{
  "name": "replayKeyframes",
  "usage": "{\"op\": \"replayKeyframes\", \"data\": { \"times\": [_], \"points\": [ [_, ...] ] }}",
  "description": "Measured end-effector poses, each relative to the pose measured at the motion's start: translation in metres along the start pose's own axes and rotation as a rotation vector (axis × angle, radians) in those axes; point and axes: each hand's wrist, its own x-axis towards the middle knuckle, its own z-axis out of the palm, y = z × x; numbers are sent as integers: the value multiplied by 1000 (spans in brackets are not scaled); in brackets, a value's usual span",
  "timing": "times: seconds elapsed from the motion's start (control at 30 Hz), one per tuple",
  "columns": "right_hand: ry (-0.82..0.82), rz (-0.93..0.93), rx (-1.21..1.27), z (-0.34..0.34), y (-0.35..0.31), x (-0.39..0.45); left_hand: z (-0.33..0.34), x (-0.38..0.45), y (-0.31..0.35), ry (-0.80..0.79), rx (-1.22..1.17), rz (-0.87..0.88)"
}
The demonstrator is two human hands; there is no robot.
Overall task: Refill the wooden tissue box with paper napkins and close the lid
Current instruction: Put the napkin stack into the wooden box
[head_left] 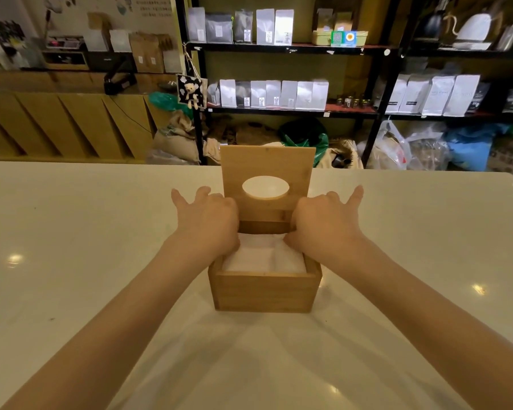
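A wooden tissue box (264, 291) stands on the white table in front of me. Its hinged lid (267, 170), with an oval hole, stands upright at the back. A stack of white paper napkins (264, 258) fills the box almost to the rim. My left hand (211, 220) rests on the napkins' far left corner, thumb and fingers curled down into the box, outer fingers spread. On the far right corner, my right hand (323, 223) presses the napkins the same way. The fingertips of both hands are hidden inside the box.
The white table (101, 261) stretches wide on all sides of the box. Beyond its far edge stand black shelves (290, 48) with white and grey bags, sacks on the floor, and a wooden counter (57, 122) at the left.
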Motion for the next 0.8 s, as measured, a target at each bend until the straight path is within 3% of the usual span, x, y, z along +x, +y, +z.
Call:
{"op": "replayKeyframes", "data": {
  "times": [0.17, 0.27, 0.43, 0.67, 0.8],
  "points": [
    [-87, -53, 337, -14, 20, -8, -11, -14, -13, 85, -128, 70],
    [-218, -93, 458, -20, 26, -10, -14, -23, -15, 18, -143, 93],
    [-386, -170, 245, -19, 17, -12, -7, -20, -9, -214, -41, 73],
    [-464, -51, -38, -18, 0, -6, -3, -14, -3, -246, 81, 11],
    [-462, -16, -62, -20, -5, -4, -4, -6, 3, -244, 91, -20]
  ]
}}
